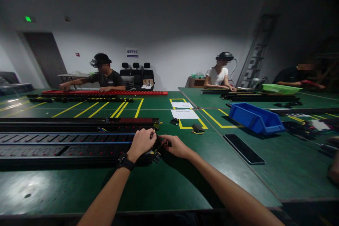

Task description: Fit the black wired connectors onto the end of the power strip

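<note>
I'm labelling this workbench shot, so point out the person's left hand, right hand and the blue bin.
Left hand (pixel 142 143): head view, on the back of the hand.
Right hand (pixel 178 147): head view, on the middle of the hand.
Blue bin (pixel 247 120): head view, on its outer side wall.

**Green table, current load**

Tabletop (pixel 66 190) has yellow line markings. Near left: long black strips (pixel 79 149) with red dots, side by side. Far left: red rail (pixel 143 93). Middle: paper sheets (pixel 184 114), small black part with yellow wire (pixel 197 128). Right: blue bin (pixel 245 120), flat black slab (pixel 244 149).
</note>
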Action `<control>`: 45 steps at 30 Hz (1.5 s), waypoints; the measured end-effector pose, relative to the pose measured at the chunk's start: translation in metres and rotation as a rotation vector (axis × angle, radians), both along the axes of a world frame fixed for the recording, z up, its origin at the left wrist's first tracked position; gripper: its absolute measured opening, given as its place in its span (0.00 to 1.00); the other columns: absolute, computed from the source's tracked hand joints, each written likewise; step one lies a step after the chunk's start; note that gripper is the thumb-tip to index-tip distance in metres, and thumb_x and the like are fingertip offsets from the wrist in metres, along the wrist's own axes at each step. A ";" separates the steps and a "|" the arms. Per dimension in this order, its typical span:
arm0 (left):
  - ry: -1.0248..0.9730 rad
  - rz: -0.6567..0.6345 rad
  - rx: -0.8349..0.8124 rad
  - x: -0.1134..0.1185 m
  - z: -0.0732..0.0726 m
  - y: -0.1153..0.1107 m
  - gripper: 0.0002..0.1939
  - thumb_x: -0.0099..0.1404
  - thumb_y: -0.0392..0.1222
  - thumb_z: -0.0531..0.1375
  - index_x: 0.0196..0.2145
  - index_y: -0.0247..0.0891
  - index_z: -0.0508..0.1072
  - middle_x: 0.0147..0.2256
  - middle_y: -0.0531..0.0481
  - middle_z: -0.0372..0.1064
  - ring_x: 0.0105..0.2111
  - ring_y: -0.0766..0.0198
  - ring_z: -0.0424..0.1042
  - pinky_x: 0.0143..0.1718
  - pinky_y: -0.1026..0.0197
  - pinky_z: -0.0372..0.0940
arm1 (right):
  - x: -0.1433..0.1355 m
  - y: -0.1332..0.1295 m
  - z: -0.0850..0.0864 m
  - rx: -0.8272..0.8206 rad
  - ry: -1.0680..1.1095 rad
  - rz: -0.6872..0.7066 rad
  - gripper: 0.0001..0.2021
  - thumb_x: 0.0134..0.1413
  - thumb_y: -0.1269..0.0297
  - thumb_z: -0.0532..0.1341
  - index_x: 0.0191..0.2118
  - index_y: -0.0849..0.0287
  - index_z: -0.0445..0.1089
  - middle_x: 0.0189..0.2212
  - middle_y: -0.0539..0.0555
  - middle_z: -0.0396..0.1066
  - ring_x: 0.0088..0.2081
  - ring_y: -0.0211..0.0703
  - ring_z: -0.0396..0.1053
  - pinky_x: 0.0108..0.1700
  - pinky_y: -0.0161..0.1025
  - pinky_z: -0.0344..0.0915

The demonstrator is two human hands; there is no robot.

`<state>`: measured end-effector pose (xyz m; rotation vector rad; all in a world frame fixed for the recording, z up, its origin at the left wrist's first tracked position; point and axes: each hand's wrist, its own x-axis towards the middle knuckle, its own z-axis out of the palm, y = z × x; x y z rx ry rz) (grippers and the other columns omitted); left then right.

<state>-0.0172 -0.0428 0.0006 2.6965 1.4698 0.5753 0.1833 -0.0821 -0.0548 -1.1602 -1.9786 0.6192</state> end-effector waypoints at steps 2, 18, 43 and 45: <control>0.000 0.016 -0.023 0.000 0.002 0.001 0.15 0.72 0.43 0.49 0.38 0.42 0.76 0.37 0.47 0.78 0.40 0.56 0.74 0.42 0.58 0.60 | -0.001 0.002 -0.002 -0.015 0.033 0.026 0.33 0.44 0.82 0.55 0.59 0.59 0.71 0.40 0.53 0.80 0.40 0.44 0.76 0.44 0.36 0.68; -0.003 0.070 0.029 0.001 0.000 0.000 0.15 0.72 0.41 0.49 0.40 0.40 0.76 0.38 0.44 0.77 0.42 0.54 0.73 0.47 0.55 0.59 | -0.002 0.010 -0.016 -0.180 0.266 0.103 0.35 0.42 0.79 0.55 0.61 0.60 0.68 0.42 0.55 0.81 0.43 0.47 0.78 0.49 0.45 0.71; -0.031 0.182 -0.099 0.001 0.007 -0.008 0.19 0.75 0.49 0.46 0.38 0.40 0.74 0.38 0.44 0.78 0.37 0.58 0.76 0.35 0.61 0.61 | 0.019 0.020 -0.004 -0.563 0.989 -0.198 0.13 0.38 0.71 0.70 0.36 0.60 0.77 0.30 0.51 0.77 0.22 0.31 0.65 0.23 0.29 0.60; -0.014 0.191 -0.104 0.001 0.007 -0.009 0.20 0.75 0.50 0.46 0.38 0.41 0.74 0.37 0.44 0.78 0.37 0.56 0.77 0.35 0.61 0.62 | 0.020 0.020 -0.004 -0.580 1.022 -0.189 0.13 0.39 0.73 0.70 0.36 0.61 0.77 0.30 0.51 0.77 0.22 0.30 0.65 0.23 0.28 0.61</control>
